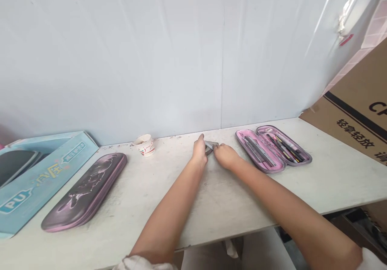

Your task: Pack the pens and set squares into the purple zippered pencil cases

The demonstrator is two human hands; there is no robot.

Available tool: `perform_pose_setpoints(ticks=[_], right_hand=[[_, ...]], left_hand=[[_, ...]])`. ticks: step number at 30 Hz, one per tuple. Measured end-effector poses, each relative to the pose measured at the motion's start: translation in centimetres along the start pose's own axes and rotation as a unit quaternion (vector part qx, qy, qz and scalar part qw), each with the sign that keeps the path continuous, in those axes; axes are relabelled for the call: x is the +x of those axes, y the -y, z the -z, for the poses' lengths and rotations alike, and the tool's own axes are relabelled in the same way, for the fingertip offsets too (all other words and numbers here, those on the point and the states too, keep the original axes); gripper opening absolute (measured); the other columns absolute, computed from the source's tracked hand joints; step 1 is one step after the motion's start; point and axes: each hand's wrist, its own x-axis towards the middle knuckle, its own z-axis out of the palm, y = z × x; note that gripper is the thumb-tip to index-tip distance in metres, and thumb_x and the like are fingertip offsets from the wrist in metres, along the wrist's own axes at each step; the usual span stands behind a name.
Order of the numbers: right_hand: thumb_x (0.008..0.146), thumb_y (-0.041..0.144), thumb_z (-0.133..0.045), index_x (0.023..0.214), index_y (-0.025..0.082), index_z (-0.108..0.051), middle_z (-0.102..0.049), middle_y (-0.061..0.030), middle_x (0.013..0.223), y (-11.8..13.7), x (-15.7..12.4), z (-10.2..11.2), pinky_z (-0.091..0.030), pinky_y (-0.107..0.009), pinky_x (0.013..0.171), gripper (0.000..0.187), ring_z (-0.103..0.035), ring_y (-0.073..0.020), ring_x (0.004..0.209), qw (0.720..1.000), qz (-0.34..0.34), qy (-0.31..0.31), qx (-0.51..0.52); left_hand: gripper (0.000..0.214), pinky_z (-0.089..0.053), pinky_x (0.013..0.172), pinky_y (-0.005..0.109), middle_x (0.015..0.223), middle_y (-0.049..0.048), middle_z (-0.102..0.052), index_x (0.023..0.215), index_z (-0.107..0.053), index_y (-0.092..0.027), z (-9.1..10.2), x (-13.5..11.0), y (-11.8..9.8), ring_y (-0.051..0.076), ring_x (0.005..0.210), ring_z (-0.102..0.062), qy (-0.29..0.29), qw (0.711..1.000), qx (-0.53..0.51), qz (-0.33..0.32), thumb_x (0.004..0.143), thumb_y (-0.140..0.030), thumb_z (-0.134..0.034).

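Observation:
Near the back of the white table, both hands are closed on a small grey item (211, 145) with a dark curved edge; its kind I cannot make out. My left hand (199, 151) grips its left side, thumb pointing up. On the other side, my right hand (225, 155) pinches its right end with curled fingers. Just right of the hands lies an open pencil case (283, 166) with a pink lining. Grey stick-like pieces (256, 151) fill its left half, and several pens (286, 148) lie in the right half.
A closed dark pencil case (87, 191) with pink edges lies on the left part of the table (145, 193). Behind it stand a paper cup (145, 146) and a light-blue box (45, 185) holding dark cases. A cardboard carton (353, 121) is at the right, a pale wall (169, 60) behind.

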Motion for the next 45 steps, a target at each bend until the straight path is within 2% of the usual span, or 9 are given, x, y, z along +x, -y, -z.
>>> perform_pose_setpoints(ticks=[5, 9, 11, 16, 20, 27, 33, 40, 45], right_hand=[[0.082, 0.006, -0.032, 0.108, 0.008, -0.055, -0.065, -0.0172, 0.097, -2.6, -1.9, 2.1, -0.043, -0.030, 0.077, 0.034, -0.062, -0.0236, 0.091, 0.999, -0.038, -0.024, -0.011], [0.087, 0.016, -0.032, 0.123, 0.010, -0.046, -0.064, -0.0165, 0.106, -7.7, -4.1, 4.0, -0.042, -0.031, 0.083, 0.039, -0.061, -0.0232, 0.097, 0.988, -0.116, -0.099, 0.015], [0.087, 0.019, -0.034, 0.126, 0.010, -0.046, -0.063, -0.0147, 0.109, -10.2, -5.3, 4.4, -0.040, -0.029, 0.087, 0.042, -0.058, -0.0216, 0.103, 0.980, -0.147, -0.125, 0.051], [0.084, 0.024, -0.040, 0.114, 0.013, -0.058, -0.064, -0.0117, 0.109, -14.5, -8.2, 4.6, -0.040, -0.027, 0.086, 0.036, -0.058, -0.0210, 0.102, 0.978, -0.162, -0.102, 0.085], [0.085, 0.027, -0.039, 0.111, 0.016, -0.061, -0.063, -0.0112, 0.110, -18.1, -10.1, 4.9, -0.038, -0.028, 0.087, 0.036, -0.055, -0.0206, 0.104, 0.971, -0.198, -0.119, 0.067], [0.087, 0.034, -0.032, 0.102, 0.004, -0.062, -0.061, -0.0265, 0.101, -23.0, -12.2, 3.3, -0.036, -0.035, 0.080, 0.045, -0.056, -0.0289, 0.098, 0.942, -0.309, -0.112, 0.067], [0.087, 0.038, -0.031, 0.097, 0.008, -0.064, -0.064, -0.0229, 0.101, -23.4, -11.9, 2.6, -0.039, -0.031, 0.073, 0.046, -0.060, -0.0266, 0.092, 0.934, -0.309, -0.111, 0.143], [0.086, 0.036, -0.037, 0.105, 0.015, -0.063, -0.065, -0.0089, 0.109, -21.1, -9.2, 2.3, -0.041, -0.026, 0.084, 0.038, -0.058, -0.0171, 0.099, 0.917, -0.241, -0.139, 0.286], [0.087, 0.039, -0.040, 0.103, 0.017, -0.064, -0.066, -0.0050, 0.107, -17.1, -7.6, 2.9, -0.042, -0.024, 0.089, 0.037, -0.059, -0.0131, 0.099, 0.872, -0.135, -0.152, 0.446]], left_hand=[[0.016, -0.050, 0.069, 0.026, 0.090, 0.0082, -0.063, 0.088, -0.055, -0.015, -2.1, -1.5, 1.0, 0.012, 0.071, -0.062, 0.076, 0.997, 0.007, -0.014, 0.084, -0.025, -0.042], [0.026, -0.044, 0.090, 0.030, 0.115, 0.0081, -0.060, 0.102, -0.058, -0.019, -4.6, -3.2, 1.9, 0.016, 0.098, -0.058, 0.176, 0.951, 0.192, -0.166, 0.080, -0.016, -0.046], [0.034, -0.038, 0.098, 0.034, 0.119, 0.0094, -0.057, 0.110, -0.056, -0.018, -5.6, -3.8, 2.4, 0.019, 0.109, -0.052, 0.223, 0.860, 0.369, -0.274, 0.079, -0.013, -0.043], [0.046, -0.031, 0.101, 0.050, 0.132, 0.0136, -0.045, 0.118, -0.051, -0.017, -6.5, -4.4, 3.6, 0.029, 0.127, -0.033, 0.216, 0.555, 0.669, -0.445, 0.073, -0.008, -0.043], [0.036, -0.019, 0.105, 0.056, 0.137, 0.0082, -0.040, 0.114, -0.052, -0.022, -5.4, -4.3, 3.2, 0.031, 0.132, -0.023, 0.209, 0.448, 0.723, -0.482, 0.078, -0.020, -0.048], [0.035, -0.014, 0.108, 0.052, 0.131, 0.0085, -0.047, 0.116, -0.049, -0.022, -4.6, -4.8, 2.6, 0.024, 0.128, -0.031, 0.259, 0.474, 0.686, -0.487, 0.081, -0.022, -0.047], [0.027, -0.010, 0.107, 0.054, 0.129, 0.0082, -0.049, 0.099, -0.058, -0.024, -6.5, -5.9, 2.9, 0.028, 0.130, -0.028, 0.320, 0.476, 0.658, -0.488, 0.073, -0.015, -0.054], [0.020, -0.010, 0.108, 0.052, 0.101, 0.0120, -0.060, 0.092, -0.056, -0.020, -5.4, -10.6, 1.7, 0.030, 0.115, -0.045, 0.422, 0.461, 0.626, -0.466, 0.074, -0.028, -0.058], [0.034, -0.010, 0.110, 0.046, 0.116, 0.0141, -0.056, 0.107, -0.053, -0.019, -5.8, -12.0, 0.0, 0.028, 0.120, -0.042, 0.381, 0.510, 0.598, -0.486, 0.079, -0.039, -0.053]])
